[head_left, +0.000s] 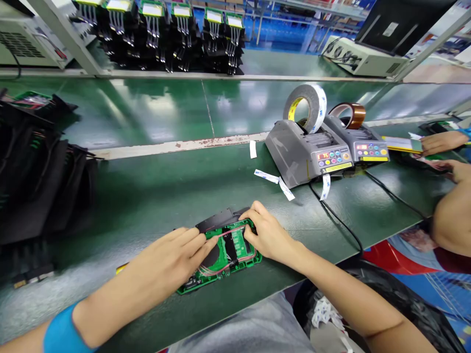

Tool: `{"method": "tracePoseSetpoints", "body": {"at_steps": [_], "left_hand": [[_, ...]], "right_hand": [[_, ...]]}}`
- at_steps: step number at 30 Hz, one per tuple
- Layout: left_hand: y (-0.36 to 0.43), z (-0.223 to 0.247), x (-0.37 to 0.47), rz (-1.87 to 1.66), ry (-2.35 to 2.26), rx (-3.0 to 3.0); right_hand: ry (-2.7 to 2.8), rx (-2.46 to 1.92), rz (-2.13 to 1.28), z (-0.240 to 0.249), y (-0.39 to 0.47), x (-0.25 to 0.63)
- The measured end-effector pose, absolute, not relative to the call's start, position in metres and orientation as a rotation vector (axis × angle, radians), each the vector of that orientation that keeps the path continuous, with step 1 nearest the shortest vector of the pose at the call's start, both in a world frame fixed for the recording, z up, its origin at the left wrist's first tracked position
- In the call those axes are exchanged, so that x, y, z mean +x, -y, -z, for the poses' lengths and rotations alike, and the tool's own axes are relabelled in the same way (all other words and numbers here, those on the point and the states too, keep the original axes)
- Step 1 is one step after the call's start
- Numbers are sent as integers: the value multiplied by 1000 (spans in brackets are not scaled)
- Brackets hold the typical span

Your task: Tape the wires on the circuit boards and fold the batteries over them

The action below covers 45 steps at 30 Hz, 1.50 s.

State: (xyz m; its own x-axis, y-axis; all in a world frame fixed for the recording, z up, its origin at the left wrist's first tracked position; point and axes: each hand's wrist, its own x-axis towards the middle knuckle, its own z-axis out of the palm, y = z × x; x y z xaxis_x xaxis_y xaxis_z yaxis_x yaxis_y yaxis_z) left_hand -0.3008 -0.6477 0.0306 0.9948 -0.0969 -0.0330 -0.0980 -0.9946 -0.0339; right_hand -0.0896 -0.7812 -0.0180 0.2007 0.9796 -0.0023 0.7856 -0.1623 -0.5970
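Observation:
A green plastic device housing (238, 265) lies near the bench's front edge with its inside facing up. Thin pinkish wires run along its edges, and black and green parts sit within. My left hand (176, 257) covers its left end, fingers bent over the far side and one fingertip at the wires. At the right end my right hand (270, 235) grips the far corner, with the thumb inside the housing and the fingers over the rim. A black flat panel (215, 220) lies against the far side. The left palm hides part of the housing.
Two tape dispensers (307, 152) stand at the right, with cut tape strips (267, 176) beside them. Black stacked parts (40, 181) fill the left side. Several green-and-black assemblies (152, 24) line the back shelf. A co-worker's hands (447, 152) work at far right.

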Motion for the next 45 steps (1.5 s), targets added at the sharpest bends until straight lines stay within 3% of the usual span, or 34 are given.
{"method": "tracePoseSetpoints", "body": {"at_steps": [17,25,34,40,45], "left_hand": [[652,-29,-272,-211,-58,-3020],[664,-28,-276,-146,21,-2987],[655,-26,-299,-211,65,-3319],[647,-34,-341,53,565,-3478],[644,-23,-392,-216,976,-3337]], "right_hand": [[1756,-2176,-498,13,776,-90],[2114,-1746,-306,-3,786,-86],[2389,-1784,-179,-9,785,-88],[2510,-1717,-75,-16,775,-94],[2581,-1664,-44,-13,771,-98]]}}
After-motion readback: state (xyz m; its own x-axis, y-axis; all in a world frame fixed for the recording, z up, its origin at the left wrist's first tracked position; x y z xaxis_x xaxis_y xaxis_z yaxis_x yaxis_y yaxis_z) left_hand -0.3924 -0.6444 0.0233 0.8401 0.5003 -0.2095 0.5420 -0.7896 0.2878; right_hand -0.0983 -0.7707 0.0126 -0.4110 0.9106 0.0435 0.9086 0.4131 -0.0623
